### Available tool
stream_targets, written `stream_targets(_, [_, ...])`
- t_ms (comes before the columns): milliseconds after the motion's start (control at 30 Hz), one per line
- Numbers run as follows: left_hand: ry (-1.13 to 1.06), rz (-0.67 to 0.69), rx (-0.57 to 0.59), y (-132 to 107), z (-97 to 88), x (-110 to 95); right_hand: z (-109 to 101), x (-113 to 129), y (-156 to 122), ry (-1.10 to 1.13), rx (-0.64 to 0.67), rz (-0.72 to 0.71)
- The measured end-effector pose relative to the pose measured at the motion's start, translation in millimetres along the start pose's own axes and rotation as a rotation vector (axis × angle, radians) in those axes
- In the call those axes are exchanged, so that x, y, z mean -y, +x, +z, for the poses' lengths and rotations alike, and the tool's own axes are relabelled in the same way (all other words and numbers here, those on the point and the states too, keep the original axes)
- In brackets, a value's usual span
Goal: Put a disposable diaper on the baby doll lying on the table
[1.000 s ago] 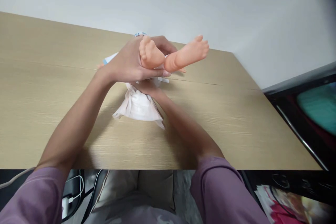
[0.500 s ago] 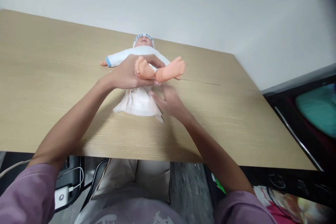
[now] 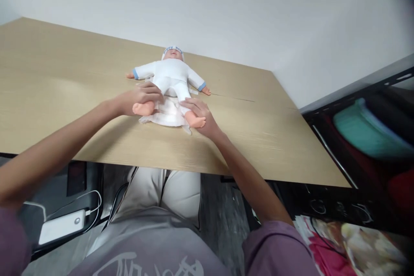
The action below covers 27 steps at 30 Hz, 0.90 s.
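Observation:
A baby doll [image 3: 170, 70] in a white suit with blue cuffs and a printed cap lies on its back, its head toward the wall. Its legs are spread apart. Under its bottom a white diaper [image 3: 168, 117] lies unfolded, its front end toward me. My left hand [image 3: 139, 97] is closed round the doll's leg on the left, just above the bare foot. The other leg is in my right hand [image 3: 202, 114], fingers over the shin and the foot resting near my palm. Part of the diaper is hidden under the doll.
The wooden table [image 3: 252, 138] meets a white wall [image 3: 207, 13] at the back. A black rack [image 3: 336, 155] with a teal item stands at the right. Below the table's front edge, a white power bank [image 3: 61, 226] with a cable lies on a black chair at the left.
The doll's legs, held up together in my left hand before, are now lowered and parted. My right hand has moved from beside the diaper onto one leg.

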<state>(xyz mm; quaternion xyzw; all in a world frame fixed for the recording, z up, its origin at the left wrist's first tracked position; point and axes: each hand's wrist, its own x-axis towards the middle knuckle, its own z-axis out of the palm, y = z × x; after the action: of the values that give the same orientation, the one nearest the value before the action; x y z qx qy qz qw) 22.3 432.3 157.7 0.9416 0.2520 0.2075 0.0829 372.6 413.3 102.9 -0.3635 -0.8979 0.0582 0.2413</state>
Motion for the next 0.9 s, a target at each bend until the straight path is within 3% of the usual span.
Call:
stream_targets(100, [-0.018,-0.015,0.058,-27.3,6.0,13.8,6.9,-16.9,-13.2,-0.001,0.103,-0.094])
stream_targets(200, [0.0,-0.055,0.122,-44.9,16.5,20.8,10.3,-23.8,-17.0,-0.027,0.161,-0.075])
stream_targets(333, [0.064,-0.079,0.203,-53.3,25.8,23.8,4.8,-25.3,-14.4,0.001,0.224,-0.093])
stream_targets(467, [0.039,-0.069,0.213,-51.8,24.6,24.3,-0.7,-30.9,-11.5,0.094,0.241,-0.098])
stream_targets(667, [0.043,-0.138,0.189,-45.5,31.5,3.2,-3.2,-22.9,-15.3,0.263,0.169,-0.066])
stream_targets(900, [0.114,-0.3,0.058,-42.5,58.8,-28.5,24.8,8.1,-26.7,-0.009,0.025,-0.056])
